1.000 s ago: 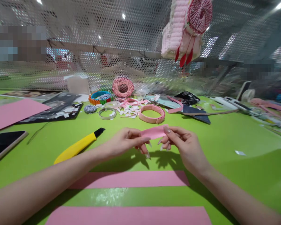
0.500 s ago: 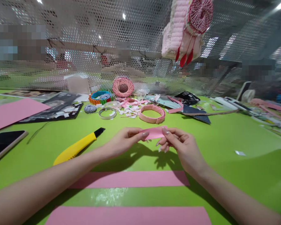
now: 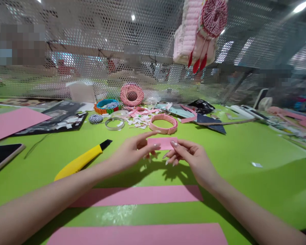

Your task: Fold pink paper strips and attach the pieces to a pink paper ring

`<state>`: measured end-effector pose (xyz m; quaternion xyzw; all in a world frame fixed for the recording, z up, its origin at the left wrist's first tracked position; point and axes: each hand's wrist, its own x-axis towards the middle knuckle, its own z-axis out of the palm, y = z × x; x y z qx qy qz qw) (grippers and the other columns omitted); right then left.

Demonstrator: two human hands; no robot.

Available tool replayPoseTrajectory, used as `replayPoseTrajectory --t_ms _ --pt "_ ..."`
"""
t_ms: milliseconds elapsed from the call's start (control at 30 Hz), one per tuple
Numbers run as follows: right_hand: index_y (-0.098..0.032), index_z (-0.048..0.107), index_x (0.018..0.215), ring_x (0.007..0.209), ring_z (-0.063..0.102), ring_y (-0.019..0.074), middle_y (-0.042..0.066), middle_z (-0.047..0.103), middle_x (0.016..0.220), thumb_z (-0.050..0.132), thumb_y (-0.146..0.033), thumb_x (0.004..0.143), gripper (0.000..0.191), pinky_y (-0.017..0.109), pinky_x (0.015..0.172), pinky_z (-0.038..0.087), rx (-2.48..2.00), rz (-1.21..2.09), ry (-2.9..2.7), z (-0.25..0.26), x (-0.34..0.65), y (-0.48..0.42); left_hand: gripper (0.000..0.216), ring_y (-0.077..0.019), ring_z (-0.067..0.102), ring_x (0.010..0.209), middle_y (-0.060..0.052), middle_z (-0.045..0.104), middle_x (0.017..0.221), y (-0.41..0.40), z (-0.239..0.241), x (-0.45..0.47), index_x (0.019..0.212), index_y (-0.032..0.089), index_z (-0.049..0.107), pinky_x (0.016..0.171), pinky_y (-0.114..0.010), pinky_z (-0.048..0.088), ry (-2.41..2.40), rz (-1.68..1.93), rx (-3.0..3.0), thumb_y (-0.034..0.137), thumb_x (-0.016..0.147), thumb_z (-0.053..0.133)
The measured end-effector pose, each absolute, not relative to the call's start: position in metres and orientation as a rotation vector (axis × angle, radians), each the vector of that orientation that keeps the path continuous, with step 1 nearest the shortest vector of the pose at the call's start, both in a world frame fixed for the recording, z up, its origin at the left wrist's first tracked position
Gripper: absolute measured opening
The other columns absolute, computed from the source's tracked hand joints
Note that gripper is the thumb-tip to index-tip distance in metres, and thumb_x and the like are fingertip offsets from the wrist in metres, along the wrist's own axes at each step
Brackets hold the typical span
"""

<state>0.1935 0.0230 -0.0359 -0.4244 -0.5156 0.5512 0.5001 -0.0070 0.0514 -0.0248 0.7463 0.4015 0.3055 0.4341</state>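
A short strip of pink paper (image 3: 162, 143) is held level in the air above the green cutting mat (image 3: 244, 190). My left hand (image 3: 132, 151) grips its left end, with the index finger lifted and spread above it. My right hand (image 3: 191, 158) pinches the right end between thumb and fingers. Left of my left hand lies a yellow utility knife (image 3: 83, 160) with its black blade end pointing away from me. Two long pink paper strips (image 3: 135, 196) (image 3: 137, 235) lie on the mat below my forearms.
Beyond my hands lie a pink woven ring (image 3: 163, 124), a metal ring (image 3: 114, 124), paper scraps (image 3: 140, 119) and a pink wire-woven disc (image 3: 132, 95). A phone (image 3: 2, 156) and pink sheet (image 3: 12, 122) are at the left. A pink craft piece (image 3: 199, 32) hangs overhead before perforated metal mesh (image 3: 91, 34).
The pink strip has gone from tilted and slightly curved to flat and level. My left hand's fingers have spread apart. The whole view has shifted slightly.
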Motion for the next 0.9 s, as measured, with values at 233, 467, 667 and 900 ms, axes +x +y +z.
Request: replayPoseTrajectory --t_ms 233,467,667,900 --pt "-0.016 0.060 0.116 0.053 0.066 0.0129 0.002 0.071 0.065 0.072 -0.040 0.077 0.048 0.022 0.050 0.051 -1.038 1.402 -1.233 -0.036 0.194 0.025 0.034 -0.0145 0.057 0.072 -0.002 0.069 0.085 0.048 -0.029 -0.009 0.113 0.019 0.065 0.065 -0.026 0.045 0.999 0.924 2.177 0.032 0.081 0.064" --pt "-0.021 0.061 0.111 0.058 0.065 0.0125 0.001 0.072 0.079 0.077 -0.036 0.071 0.046 0.024 0.055 0.052 -1.035 1.234 -1.407 -0.040 0.191 0.023 0.045 -0.0188 0.065 0.082 -0.006 0.072 0.100 0.050 -0.019 -0.004 0.115 0.020 0.064 0.064 -0.026 0.047 0.979 0.766 1.614 0.041 0.076 0.069" --pt "-0.019 0.062 0.110 0.060 0.065 0.0167 0.005 0.072 0.085 0.076 -0.040 0.072 0.045 0.031 0.058 0.053 -1.127 1.124 -1.452 -0.041 0.190 0.023 0.040 -0.0179 0.066 0.083 -0.006 0.069 0.106 0.049 -0.018 -0.007 0.116 0.022 0.063 0.061 -0.022 0.045 0.872 0.773 1.556 0.044 0.083 0.062" --pt "-0.022 0.070 0.094 0.091 0.063 0.0235 0.009 0.067 0.103 0.067 -0.051 0.077 0.034 0.036 0.071 0.052 -1.150 0.968 -1.486 -0.039 0.194 0.027 0.041 -0.0163 0.065 0.079 -0.005 0.069 0.101 0.048 -0.018 -0.005 0.115 0.020 0.062 0.060 -0.023 0.046 0.948 0.758 1.592 0.045 0.082 0.062"
